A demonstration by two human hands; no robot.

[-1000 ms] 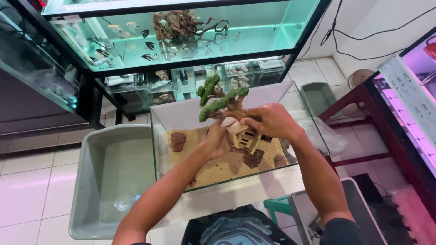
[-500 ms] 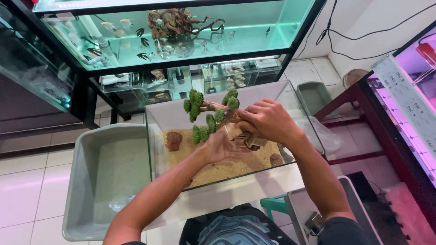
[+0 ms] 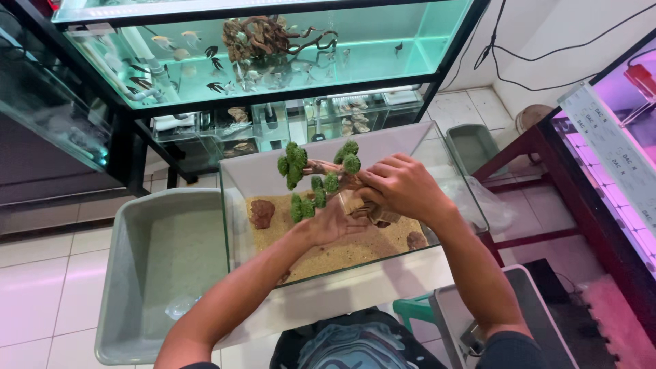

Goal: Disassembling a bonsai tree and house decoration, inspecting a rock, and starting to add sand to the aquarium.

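While we look down, both our hands are inside the small glass tank (image 3: 239, 178). Our right hand (image 3: 403, 186) is curled tight around the trunk of a little fake tree (image 3: 321, 179). The tree is brown wood with round green puffs like moss balls, and it leans over toward the left side of the tank. Our left hand (image 3: 333, 222) is under the tree with the palm up and the fingers open a bit. It touches the bottom part of the tree, but we cannot tell if it grips it. The tree is near the middle of the tank, just above the sand (image 3: 342, 249).

Tan sand covers the tank floor. One brown rock (image 3: 261, 212) sits on the sand by the left wall. A smaller brown rock (image 3: 416, 240) sits near the right front corner.

The tank stands on a white table (image 3: 342, 297). A big grey tub (image 3: 164, 266) sits on the floor just beside the tank, on its left. A smaller grey tub (image 3: 473, 147) sits on the floor past the far right corner.

Behind the tank is a black rack (image 3: 130, 154). On top of it is a long fish tank (image 3: 273, 48) with green-blue water, small fish and a clump of twisty driftwood (image 3: 263, 37).
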